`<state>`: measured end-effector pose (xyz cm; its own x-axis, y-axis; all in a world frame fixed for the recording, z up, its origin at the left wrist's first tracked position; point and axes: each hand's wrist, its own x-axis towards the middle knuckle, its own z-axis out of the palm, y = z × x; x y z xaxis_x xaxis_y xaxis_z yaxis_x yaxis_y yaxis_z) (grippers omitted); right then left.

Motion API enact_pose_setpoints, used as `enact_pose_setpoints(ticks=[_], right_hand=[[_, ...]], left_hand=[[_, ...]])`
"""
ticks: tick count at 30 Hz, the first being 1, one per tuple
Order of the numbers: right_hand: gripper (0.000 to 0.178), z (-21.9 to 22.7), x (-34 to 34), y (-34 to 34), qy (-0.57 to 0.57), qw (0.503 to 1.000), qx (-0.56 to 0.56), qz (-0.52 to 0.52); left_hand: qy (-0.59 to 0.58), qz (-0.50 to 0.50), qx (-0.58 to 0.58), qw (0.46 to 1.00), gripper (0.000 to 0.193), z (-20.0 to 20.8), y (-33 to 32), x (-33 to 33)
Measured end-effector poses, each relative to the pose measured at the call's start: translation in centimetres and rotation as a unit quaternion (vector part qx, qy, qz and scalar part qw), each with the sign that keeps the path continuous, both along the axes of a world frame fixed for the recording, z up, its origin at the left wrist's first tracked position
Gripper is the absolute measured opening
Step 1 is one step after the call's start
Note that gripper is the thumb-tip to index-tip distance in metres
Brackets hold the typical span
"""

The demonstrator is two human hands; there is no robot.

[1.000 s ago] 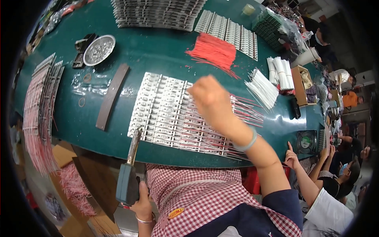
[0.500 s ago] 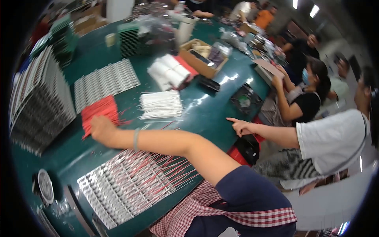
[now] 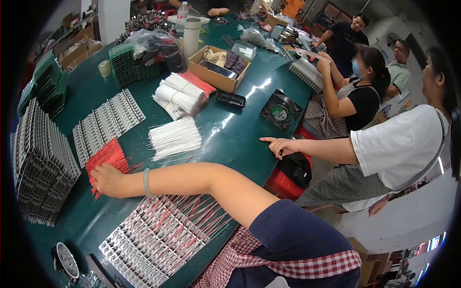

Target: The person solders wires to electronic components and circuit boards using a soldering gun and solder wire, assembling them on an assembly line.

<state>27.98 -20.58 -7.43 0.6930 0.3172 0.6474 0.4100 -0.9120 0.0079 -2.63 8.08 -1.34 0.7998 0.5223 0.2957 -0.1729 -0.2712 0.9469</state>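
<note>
At left centre, right hand (image 3: pixel 109 181) with fingers bent down over a bundle of red wires (image 3: pixel 106 154), shifted there within the last second from above the white board panel (image 3: pixel 139 240) at lower centre. By inference, a break in handling at the panel and a turn to the loose wires instead; grip or mere touch impossible to tell, with fingertips lost among the strands. Left hand, seen a second ago around a blue-handled tool, now out of frame, hence its state beyond telling. Over the panel, red and pale strands (image 3: pixel 194 211) fanned toward the right, partly under the bare forearm (image 3: pixel 182 178). At centre, loose pile of white wires (image 3: pixel 175 138). Containers: at upper centre, open cardboard box (image 3: pixel 209 74) with cream cloth (image 3: pixel 214 56), dark checked cloth (image 3: pixel 235 63) and dark phone (image 3: pixel 219 68) inside; just beside it, clear plastic box (image 3: pixel 244 50), contents unclear. At lower left, round metal dish (image 3: pixel 58 247) with silvery, glittering contents, too fine to identify. Near the top edge, clear bag (image 3: pixel 257 37) of small greyish pieces.
</note>
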Motion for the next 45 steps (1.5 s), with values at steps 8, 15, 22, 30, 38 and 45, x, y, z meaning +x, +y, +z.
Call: enact_pose_setpoints(ticks=[8,15,22,30,38,45], right_hand=[[0.011,3.9,1.2,0.8,0.096,0.992,0.031,0.078],[0.011,10.2,0.3,0.0,0.21,0.958,-0.155,0.121],[0.006,8.8,-2.1,3.0,0.069,0.911,-0.38,0.143],[0.012,11.0,-4.2,3.9,0.227,0.819,-0.517,0.105],[0.016,10.7,-4.4,6.2,0.221,0.789,-0.563,0.104],[0.017,10.1,-4.7,6.0,0.248,0.815,-0.511,0.11]], left_hand=[[0.02,0.062,-0.019,0.998,0.059,-1.5,1.9,-0.9],[0.038,0.045,-0.018,0.998,0.059,-1.2,0.7,-0.2],[0.041,0.037,-0.007,0.998,0.06,-0.6,1.0,-0.4],[0.058,-0.001,0.008,0.998,0.06,0.5,0.6,0.0],[-0.028,-0.008,0.063,0.998,0.069,5.1,-1.4,1.6],[-0.082,-0.023,0.023,0.996,0.061,2.7,-1.6,4.3]])
